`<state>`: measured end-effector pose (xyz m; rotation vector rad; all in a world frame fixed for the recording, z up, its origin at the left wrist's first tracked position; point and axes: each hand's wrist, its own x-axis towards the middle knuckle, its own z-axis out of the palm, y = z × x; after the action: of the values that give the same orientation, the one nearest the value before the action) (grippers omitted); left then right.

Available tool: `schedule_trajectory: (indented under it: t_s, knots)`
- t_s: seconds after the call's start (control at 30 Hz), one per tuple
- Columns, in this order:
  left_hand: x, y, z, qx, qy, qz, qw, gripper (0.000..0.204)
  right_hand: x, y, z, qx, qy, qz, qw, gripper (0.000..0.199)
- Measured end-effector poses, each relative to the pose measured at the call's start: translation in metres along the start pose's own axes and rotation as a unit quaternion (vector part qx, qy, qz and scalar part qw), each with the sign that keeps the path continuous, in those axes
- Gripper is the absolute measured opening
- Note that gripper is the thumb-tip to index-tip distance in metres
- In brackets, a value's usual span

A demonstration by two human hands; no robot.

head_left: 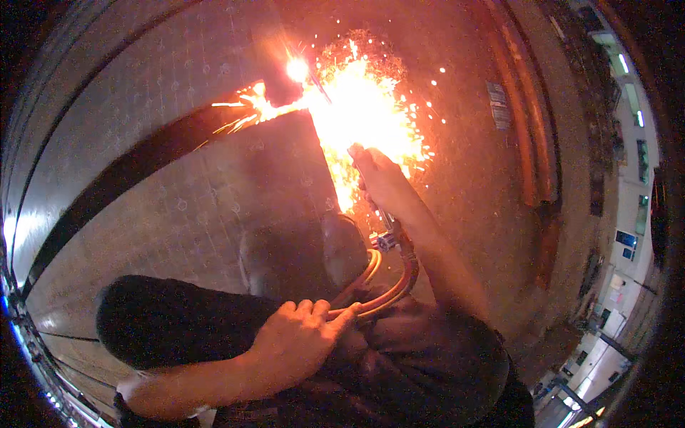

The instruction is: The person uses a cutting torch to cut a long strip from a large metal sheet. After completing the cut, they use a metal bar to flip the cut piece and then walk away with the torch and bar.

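My right hand (389, 182) is closed around the handle of a cutting torch (386, 241), whose valve end shows below the wrist. White glare hides most of the torch's front end. Bright sparks (367, 107) burst at the edge of a large grey metal plate (221, 185), and some spray left along its far edge. Two hoses (401, 289), one reddish and one yellowish, curve from the torch back toward my lap. My left hand (296, 339) rests over my thigh, its fingers and thumb curled on these hoses.
A second metal plate (164, 64) lies beyond a dark gap (121, 167). Long rusty pipes or bars (524, 107) run along the right, with a small pale marked piece (498, 105) beside them. My dark-clothed knee (157, 321) is over the near plate. Shelving and lights line the far right.
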<state>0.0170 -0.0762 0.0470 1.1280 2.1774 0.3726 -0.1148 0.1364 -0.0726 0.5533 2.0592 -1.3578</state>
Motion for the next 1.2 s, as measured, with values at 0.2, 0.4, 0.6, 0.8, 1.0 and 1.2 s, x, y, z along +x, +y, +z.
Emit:
schedule_trajectory:
  t_s: [0.2, 0.4, 0.6, 0.8, 1.0, 1.2]
  knots:
    - [0.001, -0.002, -0.011, -0.024, -0.039, -0.016, 0.999, 0.065, 0.002, -0.023, -0.027, 0.115, -0.025, -0.051, 0.992, 0.052]
    - [-0.022, 0.007, -0.036, -0.051, -0.091, -0.011, 0.995, 0.077, -0.01, -0.02, -0.027, 0.099, 0.06, -0.113, 0.987, 0.061]
    - [-0.015, 0.016, -0.053, -0.099, -0.122, -0.025, 0.987, 0.085, -0.012, -0.018, -0.023, 0.152, 0.005, -0.127, 0.98, 0.058]
    - [0.007, 0.014, -0.051, -0.109, -0.2, -0.058, 0.972, 0.078, -0.013, -0.028, -0.028, 0.023, -0.02, -0.114, 0.993, 0.059]
    - [0.008, 0.011, -0.052, -0.167, -0.068, -0.073, 0.981, 0.068, 0.052, -0.026, -0.009, 0.007, -0.003, -0.183, 0.983, 0.057]
    - [0.037, -0.002, -0.076, -0.245, -0.041, -0.114, 0.962, 0.063, 0.118, -0.067, -0.036, 0.026, -0.087, -0.154, 0.984, 0.052]
